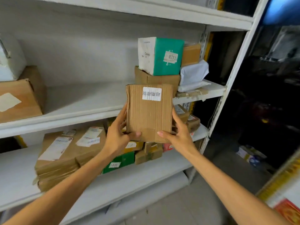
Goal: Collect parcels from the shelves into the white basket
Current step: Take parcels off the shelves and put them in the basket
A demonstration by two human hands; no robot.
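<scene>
**While two hands clasp it, a brown parcel hangs in front of the shelves**

Because the box is broad and flat-faced, the person takes it from both sides. The left hand (119, 135) grips its lower left edge and the right hand (178, 132) its lower right edge. I take this as a way of keeping it level and steady.

The brown parcel (149, 114) is held upright in the air, its white label (152, 93) at the top of the near face. It hangs just in front of the middle shelf (81, 108) and touches no shelf.

The fingers (124, 111) curl round the parcel's sides, and each thumb lies across the near face at a bottom corner. The parcel sits between the two hands, with its upper half free above them. How the fingers lie behind it is hidden.

Far behind, at the right end of the middle shelf, a green and white box (162, 56) stands on another brown box (155, 78). The white basket is nowhere in view, so by my reckoning the drop is not yet made.
</scene>
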